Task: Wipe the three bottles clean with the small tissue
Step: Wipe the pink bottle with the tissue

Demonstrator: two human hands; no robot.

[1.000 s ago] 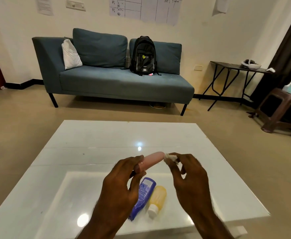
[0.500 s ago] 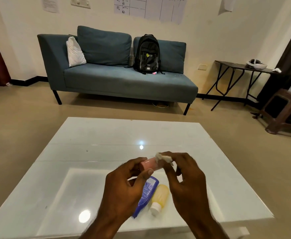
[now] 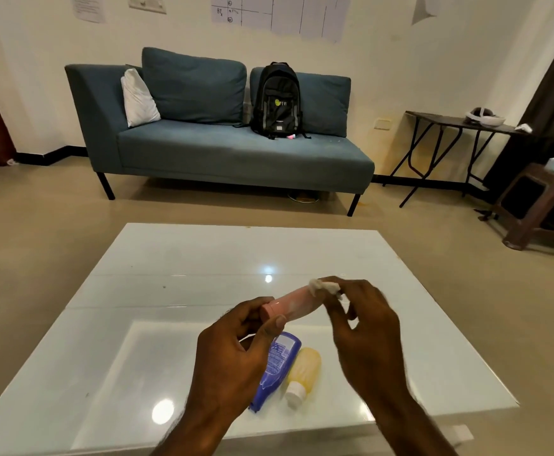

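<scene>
Blue bottle (image 3: 277, 363) label print illegible; lying flat.

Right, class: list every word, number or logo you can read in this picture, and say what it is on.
"87": wall chart, left column.
Backpack: green logo, letters too blurred.
Blue bottle: label print too small to read.
Paper notice: text illegible.
Pink bottle, yellow bottle: no text visible.

A black backpack (image 3: 278, 102) stands upright on the blue sofa (image 3: 223, 149), a white pillow (image 3: 138, 98) near its arm; a folding side table (image 3: 456, 126) stands rightward.
</scene>
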